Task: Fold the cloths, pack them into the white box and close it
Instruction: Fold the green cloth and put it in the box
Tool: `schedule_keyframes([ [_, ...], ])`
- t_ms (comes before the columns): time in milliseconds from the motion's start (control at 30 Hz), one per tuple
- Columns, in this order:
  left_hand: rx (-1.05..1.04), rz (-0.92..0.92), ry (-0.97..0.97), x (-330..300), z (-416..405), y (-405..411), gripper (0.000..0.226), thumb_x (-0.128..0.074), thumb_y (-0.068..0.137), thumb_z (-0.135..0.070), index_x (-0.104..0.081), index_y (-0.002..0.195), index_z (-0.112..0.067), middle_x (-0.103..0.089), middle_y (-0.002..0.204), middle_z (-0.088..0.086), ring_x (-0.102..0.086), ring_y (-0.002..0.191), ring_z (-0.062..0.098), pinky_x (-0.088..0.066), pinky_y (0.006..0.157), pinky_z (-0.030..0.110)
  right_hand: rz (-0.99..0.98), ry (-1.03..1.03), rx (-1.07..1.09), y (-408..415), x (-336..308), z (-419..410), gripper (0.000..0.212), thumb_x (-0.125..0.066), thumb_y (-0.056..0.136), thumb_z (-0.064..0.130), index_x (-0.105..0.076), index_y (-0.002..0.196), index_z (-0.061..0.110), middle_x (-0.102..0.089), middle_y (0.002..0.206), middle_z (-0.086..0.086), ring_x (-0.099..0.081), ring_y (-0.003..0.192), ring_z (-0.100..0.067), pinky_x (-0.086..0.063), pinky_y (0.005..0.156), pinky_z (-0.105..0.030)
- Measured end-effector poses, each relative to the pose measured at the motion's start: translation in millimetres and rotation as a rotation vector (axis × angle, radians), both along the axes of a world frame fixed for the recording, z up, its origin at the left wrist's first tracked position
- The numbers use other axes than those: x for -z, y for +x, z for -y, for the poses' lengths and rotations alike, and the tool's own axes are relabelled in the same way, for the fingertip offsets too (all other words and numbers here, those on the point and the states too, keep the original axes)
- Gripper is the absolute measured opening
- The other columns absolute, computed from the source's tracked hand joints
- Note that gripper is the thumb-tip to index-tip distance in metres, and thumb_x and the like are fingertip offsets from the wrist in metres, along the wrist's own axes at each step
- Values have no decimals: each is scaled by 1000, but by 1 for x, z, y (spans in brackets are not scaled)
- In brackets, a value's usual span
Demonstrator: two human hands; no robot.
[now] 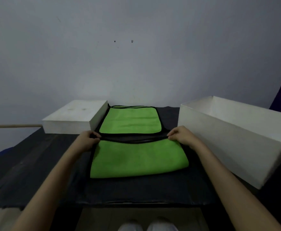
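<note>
Two green cloths with black edging (138, 158) (130, 120), one open white box (233, 139), one white lid (74, 117), two bare hands (87, 140) (182, 135), one dark table (36, 164)

- Left hand (88, 140): forearm stretched forward, fingers curled in a pinching grip, knuckles up.
- Right hand (181, 135): level with the left grip, apparently pinching too, fingertips blurred.

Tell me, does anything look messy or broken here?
Nothing stands out. Both hands, left hand and right hand, pinch the folded green cloth; the white box sits open, undamaged.
</note>
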State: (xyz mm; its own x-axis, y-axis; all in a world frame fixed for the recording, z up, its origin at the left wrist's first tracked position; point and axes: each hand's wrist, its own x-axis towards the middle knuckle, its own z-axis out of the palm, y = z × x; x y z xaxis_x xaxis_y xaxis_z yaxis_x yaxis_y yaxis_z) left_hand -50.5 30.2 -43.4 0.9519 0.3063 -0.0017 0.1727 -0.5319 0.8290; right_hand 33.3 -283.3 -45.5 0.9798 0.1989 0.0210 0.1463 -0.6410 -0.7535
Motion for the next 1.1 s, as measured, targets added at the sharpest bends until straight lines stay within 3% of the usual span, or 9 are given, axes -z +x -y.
schedule_keyframes([
  [133, -33, -67, 176, 29, -7, 13, 20, -54, 86, 1, -66, 102, 4, -66, 97, 26, -60, 80, 31, -38, 68, 25, -28, -196, -4, 18, 19, 1, 22, -65, 83, 6, -69, 103, 0, -68, 110, -19, -54, 87, -14, -36, 74, -18],
  [233, -82, -8, 162, 29, -12, 23, 18, -56, 85, 0, -67, 99, 3, -66, 94, 24, -56, 70, 26, -41, 64, 27, 3, -155, 7, 29, 14, 3, 20, -66, 82, 6, -70, 101, 0, -69, 108, -18, -55, 87, -14, -37, 75, -18],
  [367, -157, 63, 197, 27, -11, 39, 18, -57, 85, -3, -67, 99, -1, -65, 107, 24, -59, 100, 33, -43, 82, 30, 47, -142, 40, 46, 14, -4, 19, -65, 84, 7, -69, 101, 0, -68, 109, -17, -58, 92, -20, -37, 77, -19],
  [700, -186, 55, 231, 42, -8, 44, 20, -55, 87, -7, -62, 104, 0, -63, 112, 26, -57, 104, 34, -43, 85, 32, 105, -212, 113, 58, 42, -13, 16, -65, 84, 12, -69, 94, 1, -70, 103, -16, -59, 85, -20, -40, 73, -22],
  [767, -172, 7, 400, 42, 0, 40, 30, -55, 88, -13, -53, 114, 3, -56, 119, 28, -51, 111, 37, -41, 92, 38, 105, -311, 88, 52, 41, -16, 19, -63, 86, 16, -66, 99, 3, -68, 108, -16, -61, 97, -26, -45, 81, -28],
  [867, -172, 30, 757, 39, 19, 33, 53, -51, 90, -35, -40, 125, 3, -43, 127, 25, -41, 118, 37, -42, 92, 47, 202, -670, 85, 36, 35, -27, 37, -53, 92, 28, -52, 120, 4, -54, 125, -19, -47, 117, -34, -42, 93, -38],
  [933, -49, 186, 751, 34, 35, 34, 55, -47, 91, -39, -39, 130, -1, -42, 132, 20, -40, 122, 33, -41, 96, 44, 338, -799, 119, 19, 29, -43, 45, -48, 93, 30, -42, 129, 4, -43, 133, -19, -35, 125, -37, -39, 98, -44],
  [1000, 196, 258, 687, 34, 53, 38, 52, -44, 93, -37, -37, 134, -6, -40, 139, 14, -37, 129, 26, -34, 108, 40, 418, -721, -5, 2, 31, -64, 51, -45, 95, 33, -35, 138, 7, -37, 142, -16, -28, 134, -35, -34, 105, -48],
  [1100, 510, 94, 707, 55, 77, 34, 53, -33, 97, -36, -26, 143, -11, -20, 155, 6, -20, 143, 17, -13, 118, 31, 223, -641, -379, -18, 49, -87, 62, -35, 97, 40, -15, 149, 13, -11, 159, -6, -3, 147, -26, -14, 118, -50],
])
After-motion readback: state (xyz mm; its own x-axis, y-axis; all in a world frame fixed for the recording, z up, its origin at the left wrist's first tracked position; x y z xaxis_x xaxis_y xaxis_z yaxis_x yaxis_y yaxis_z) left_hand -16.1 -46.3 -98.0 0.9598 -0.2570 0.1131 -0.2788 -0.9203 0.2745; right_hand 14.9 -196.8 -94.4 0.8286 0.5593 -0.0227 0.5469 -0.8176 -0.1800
